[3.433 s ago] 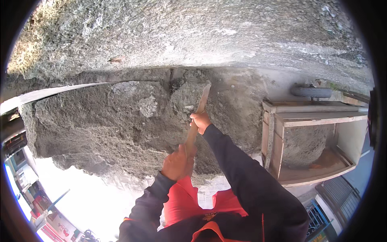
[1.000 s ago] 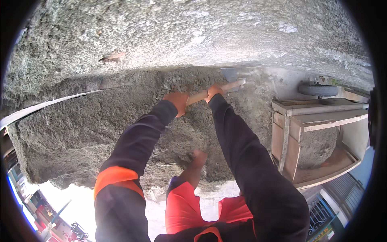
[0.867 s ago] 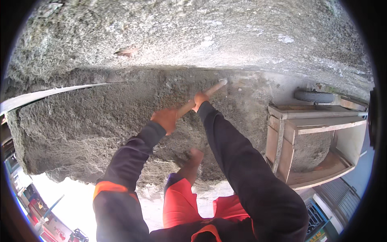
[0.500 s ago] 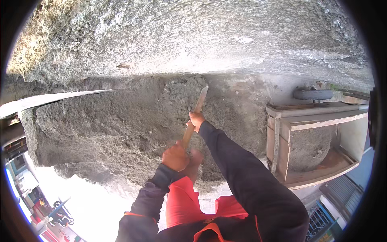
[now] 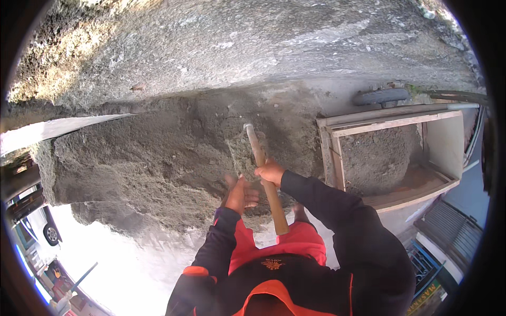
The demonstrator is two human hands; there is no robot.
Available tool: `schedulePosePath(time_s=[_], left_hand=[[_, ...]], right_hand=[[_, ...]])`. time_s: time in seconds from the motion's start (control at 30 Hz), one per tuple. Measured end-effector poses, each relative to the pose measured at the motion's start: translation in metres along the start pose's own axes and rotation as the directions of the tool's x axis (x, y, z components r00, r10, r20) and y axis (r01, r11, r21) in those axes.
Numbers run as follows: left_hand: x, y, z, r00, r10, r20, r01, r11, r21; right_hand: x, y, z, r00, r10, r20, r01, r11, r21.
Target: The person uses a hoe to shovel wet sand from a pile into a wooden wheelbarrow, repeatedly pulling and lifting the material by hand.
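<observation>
Your right hand (image 5: 270,173) is clenched around the wooden handle (image 5: 266,181) of a digging tool, gripping it roughly at mid-length. The handle runs from near your body, where its free end shows against your red shorts (image 5: 279,247), up and slightly left to its far end, which is sunk into the heap of grey sand and cement mix (image 5: 158,158). The head of the tool is buried in the mix, so you cannot tell its shape.

Your left hand (image 5: 240,194) is released: palm open, fingers spread, just to the left of the handle and not touching it. It hovers over the near edge of the heap.

The heap fills the middle of the view and spreads off to the left, lying on a rough concrete ground (image 5: 253,47) that stretches away on the far side. To the right of the heap stands a wooden measuring box (image 5: 390,118) with plank walls, partly filled with the same grey mix. Beyond the box, on the far right, a black tyre (image 5: 380,96) lies on the ground. At the near left edge a white car (image 5: 37,221) is partly visible.
</observation>
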State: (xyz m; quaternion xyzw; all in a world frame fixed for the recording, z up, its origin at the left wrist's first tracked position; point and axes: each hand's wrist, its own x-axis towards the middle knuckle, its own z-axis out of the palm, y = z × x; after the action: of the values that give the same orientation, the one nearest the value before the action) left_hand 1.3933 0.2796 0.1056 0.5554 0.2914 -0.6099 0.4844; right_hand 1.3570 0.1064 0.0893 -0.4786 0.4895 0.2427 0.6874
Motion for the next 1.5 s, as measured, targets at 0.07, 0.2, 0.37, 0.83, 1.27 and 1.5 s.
schedulePosePath(time_s=[0.07, 0.2, 0.37, 0.83, 1.27, 1.5], left_hand=[[0.011, -0.014, 0.043, 0.997, -0.032, 0.066, 0.033, 0.999, -0.013], [0.029, -0.038, 0.153, 0.974, -0.081, 0.213, 0.146, 0.939, -0.311], [0.035, -0.078, 0.298, 0.922, -0.010, 0.387, 0.203, 0.863, -0.463], [-0.083, -0.234, 0.546, 0.703, -0.051, 0.709, 0.263, 0.946, -0.192], [0.012, -0.151, 0.190, 0.989, -0.092, 0.115, 0.082, 0.993, 0.088], [0.052, -0.159, 0.105, 0.970, 0.132, 0.205, -0.222, 0.829, 0.514]], right_hand=[[-0.041, 0.010, -0.052, 0.990, -0.005, 0.143, 0.028, 0.986, -0.163], [-0.143, 0.026, -0.164, 0.983, 0.020, 0.182, 0.062, 0.899, -0.433], [-0.300, 0.065, -0.318, 0.985, -0.095, 0.142, 0.159, 0.808, -0.567], [-0.466, 0.286, -0.567, 0.612, -0.679, -0.406, -0.144, 0.410, -0.901], [-0.174, 0.172, -0.185, 0.999, -0.048, 0.011, 0.049, 0.992, -0.115], [0.098, 0.105, -0.097, 0.975, 0.105, -0.197, -0.030, 0.936, 0.350]])
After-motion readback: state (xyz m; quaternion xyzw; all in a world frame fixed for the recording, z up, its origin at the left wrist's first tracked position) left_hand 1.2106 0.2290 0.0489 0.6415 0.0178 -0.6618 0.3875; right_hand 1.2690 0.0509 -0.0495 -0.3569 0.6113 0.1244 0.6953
